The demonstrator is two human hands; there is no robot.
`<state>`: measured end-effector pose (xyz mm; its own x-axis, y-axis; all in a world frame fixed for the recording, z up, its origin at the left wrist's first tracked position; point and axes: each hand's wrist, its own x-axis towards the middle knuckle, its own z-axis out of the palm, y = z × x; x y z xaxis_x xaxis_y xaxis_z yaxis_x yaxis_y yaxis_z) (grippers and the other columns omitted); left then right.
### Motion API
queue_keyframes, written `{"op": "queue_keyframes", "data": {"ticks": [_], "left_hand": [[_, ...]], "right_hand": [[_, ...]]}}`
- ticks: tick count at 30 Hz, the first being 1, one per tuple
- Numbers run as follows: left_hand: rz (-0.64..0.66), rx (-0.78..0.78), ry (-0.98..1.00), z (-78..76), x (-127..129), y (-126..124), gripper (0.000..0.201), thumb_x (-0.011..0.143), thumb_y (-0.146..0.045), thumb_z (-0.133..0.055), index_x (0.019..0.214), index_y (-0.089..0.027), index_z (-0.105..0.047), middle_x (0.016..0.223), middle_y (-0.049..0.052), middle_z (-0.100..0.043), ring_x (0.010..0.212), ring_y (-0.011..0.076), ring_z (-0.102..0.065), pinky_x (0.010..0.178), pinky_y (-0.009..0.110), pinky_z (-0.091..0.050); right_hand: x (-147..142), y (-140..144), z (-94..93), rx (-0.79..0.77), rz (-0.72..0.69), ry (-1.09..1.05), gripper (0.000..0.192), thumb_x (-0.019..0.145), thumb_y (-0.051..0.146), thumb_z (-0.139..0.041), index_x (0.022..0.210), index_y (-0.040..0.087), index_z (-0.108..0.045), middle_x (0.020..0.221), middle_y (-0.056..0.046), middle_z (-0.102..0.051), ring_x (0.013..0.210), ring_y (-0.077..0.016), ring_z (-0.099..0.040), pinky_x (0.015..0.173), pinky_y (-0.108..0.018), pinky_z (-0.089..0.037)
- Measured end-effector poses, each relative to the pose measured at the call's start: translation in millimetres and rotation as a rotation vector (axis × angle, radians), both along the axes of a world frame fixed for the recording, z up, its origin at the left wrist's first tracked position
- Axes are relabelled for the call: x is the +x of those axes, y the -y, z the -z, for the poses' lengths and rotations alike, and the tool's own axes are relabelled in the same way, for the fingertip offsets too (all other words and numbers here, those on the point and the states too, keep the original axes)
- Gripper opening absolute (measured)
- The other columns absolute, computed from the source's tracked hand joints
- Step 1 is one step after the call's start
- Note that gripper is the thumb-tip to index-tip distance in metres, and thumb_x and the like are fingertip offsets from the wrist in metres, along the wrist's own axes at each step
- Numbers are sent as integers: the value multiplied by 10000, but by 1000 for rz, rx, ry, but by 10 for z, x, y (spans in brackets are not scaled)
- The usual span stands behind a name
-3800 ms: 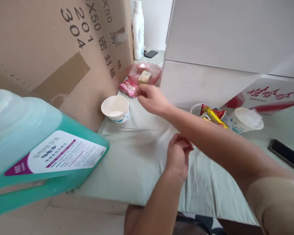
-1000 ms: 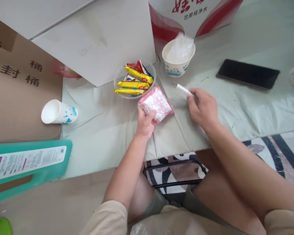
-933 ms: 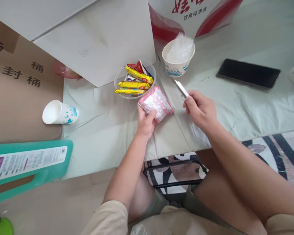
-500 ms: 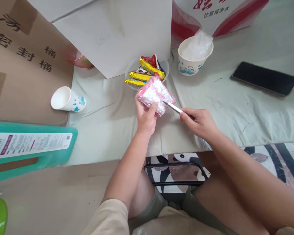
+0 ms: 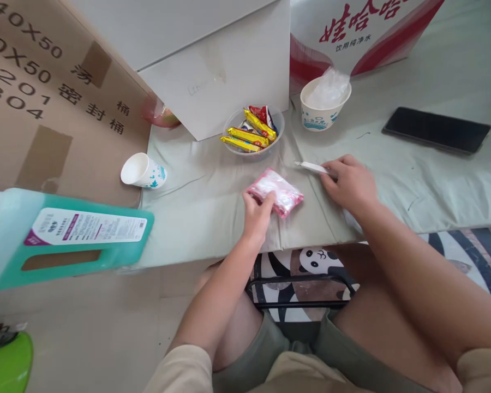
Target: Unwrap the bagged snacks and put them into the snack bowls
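Pink packet under left hand

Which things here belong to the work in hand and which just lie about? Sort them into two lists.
In hand:
- pink packet, pinned to the cloth by the left hand
- small white knife, under the right hand

Lying about:
- clear bowl of snack bars
- paper cup with plastic
- tipped paper cup
- black phone
- green jug
- cardboard box

- We note a black phone lying flat on the cloth.
- Clear bowl holding snack bars.
- Paper cup tipped sideways.
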<state>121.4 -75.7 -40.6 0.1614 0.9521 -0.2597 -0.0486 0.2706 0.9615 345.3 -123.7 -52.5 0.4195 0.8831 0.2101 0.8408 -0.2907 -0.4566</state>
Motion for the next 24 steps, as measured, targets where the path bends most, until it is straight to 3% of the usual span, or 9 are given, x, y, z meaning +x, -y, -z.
{"op": "queue_keyframes", "data": {"ticks": [2,5,7,9,11,13,16,20,24], "left_hand": [[38,113,-166,13,-45,15,620,783,-449,-781,1238,-243,-414,1278,111,-578,1188,234,-605,1039,396,-490],[50,426,-417,-28,-143,-104,751,696,-477,-846,1298,-217,-480,1407,165,-480,1382,326,-471,1179,477,-371],[165,598,-523,-72,-198,-217,710,644,-446,-878,1241,-219,-568,1441,159,-472,1424,356,-424,1209,495,-327],[310,662,-581,-116,-233,-303,512,682,-347,-842,1136,-227,-638,1344,128,-575,1313,326,-530,1148,465,-396],[377,635,-624,-158,-258,-344,269,765,-260,-742,1022,-225,-672,1155,92,-669,1081,260,-636,999,398,-485],[340,573,-662,-196,-287,-354,73,838,-252,-650,897,-219,-678,952,55,-695,859,202,-640,842,338,-499],[227,450,-602,-222,-357,-372,183,891,-312,-587,750,-211,-646,692,3,-612,644,148,-556,665,284,-453],[115,241,-461,-188,-480,-470,102,827,-281,-618,795,-202,-675,604,-30,-554,514,118,-491,474,235,-369],[-1,193,-517,-168,-619,-585,72,786,-214,-602,802,-188,-667,594,-36,-574,501,115,-554,446,210,-365]], "right_hand": [[14,-34,11,1,61,83,333,917,362,-511,1095,224,-757,1111,-150,-671,1010,-334,-623,861,-503,-468],[-54,-42,-81,19,93,86,376,925,334,-494,1202,200,-709,1219,-184,-641,1157,-373,-582,965,-564,-428],[-171,-16,-165,32,-71,-23,385,936,341,-468,1224,201,-681,1213,-175,-647,1139,-337,-602,974,-514,-452],[-326,24,-223,46,-318,-144,396,941,379,-459,1237,206,-658,1185,-152,-670,1113,-310,-622,974,-463,-473],[-477,62,-239,36,-480,-204,457,921,415,-494,1299,192,-625,1184,-147,-685,1107,-316,-625,976,-458,-473],[-582,84,-225,1,-515,-209,521,889,372,-525,1365,169,-592,1215,-157,-685,1100,-325,-623,973,-467,-460],[-621,86,-190,-48,-473,-193,551,845,204,-486,1384,185,-600,1155,-130,-707,1106,-311,-611,971,-460,-427],[-495,71,-144,-22,-460,-148,399,822,131,-464,1070,244,-756,925,-86,-705,1056,-302,-594,937,-465,-393],[-228,75,-92,122,-382,-148,244,757,126,-519,747,236,-737,884,-82,-681,1017,-303,-591,923,-491,-409]]}}
